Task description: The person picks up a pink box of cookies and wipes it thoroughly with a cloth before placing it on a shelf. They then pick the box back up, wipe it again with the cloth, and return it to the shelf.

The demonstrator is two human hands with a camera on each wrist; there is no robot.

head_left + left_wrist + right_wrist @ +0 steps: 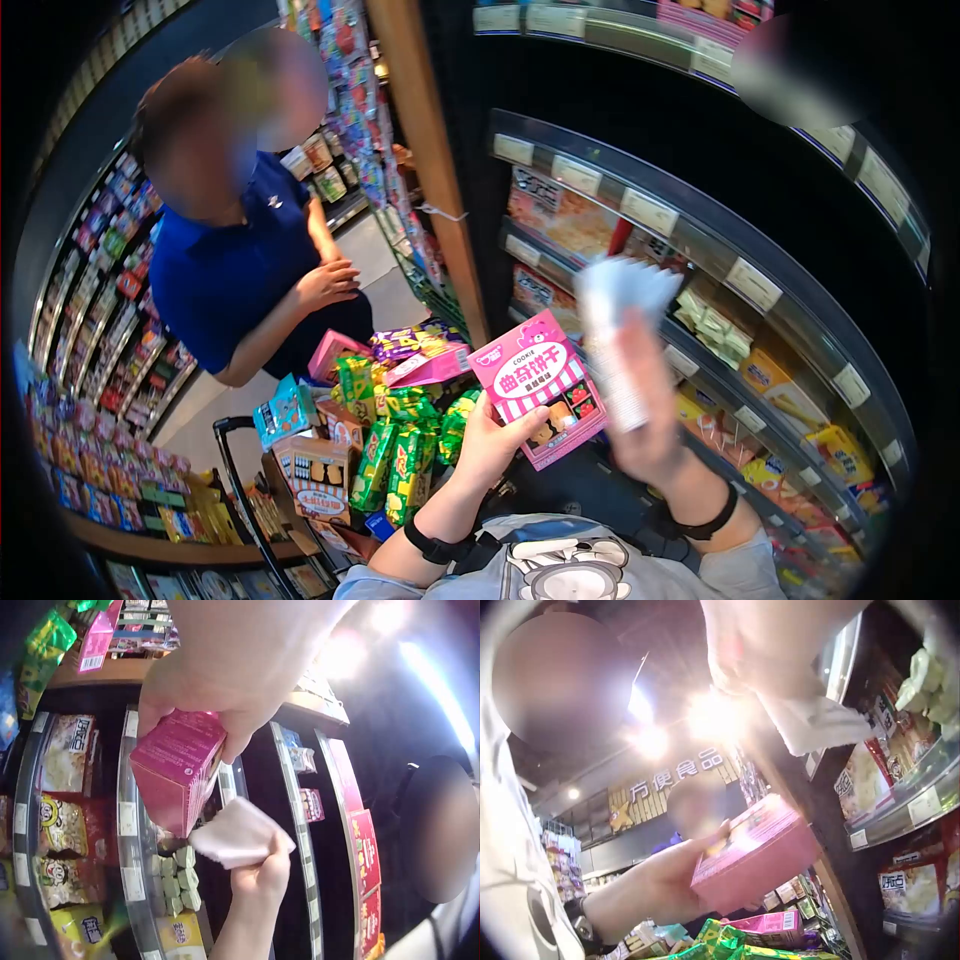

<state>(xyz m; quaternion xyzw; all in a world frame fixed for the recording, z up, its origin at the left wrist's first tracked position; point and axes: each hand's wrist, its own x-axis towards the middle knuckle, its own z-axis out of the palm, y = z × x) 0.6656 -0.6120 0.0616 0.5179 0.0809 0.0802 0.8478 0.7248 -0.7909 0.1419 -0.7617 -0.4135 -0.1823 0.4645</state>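
Note:
My left hand (492, 440) grips a pink cookie box (540, 365) by its left side, thumb across the printed front. To its right, my right hand (645, 400), blurred, holds a white cloth or tissue (625, 290) pinched in its fingers. In the left wrist view the pink box (169, 787) hangs between left thumb and fingers, with the white cloth (236, 832) close beside it. The right wrist view has the box (761, 855) tilted in the left hand (656, 877), apart from the cloth (817, 724).
A loaded cart (232, 425) with green packets (410, 465) and a brown cookie box (318, 478) stands at lower left. Another person in a blue shirt (225, 275) stands beyond it. Shelves (650, 212) of snacks line the right, past a wooden post (425, 130).

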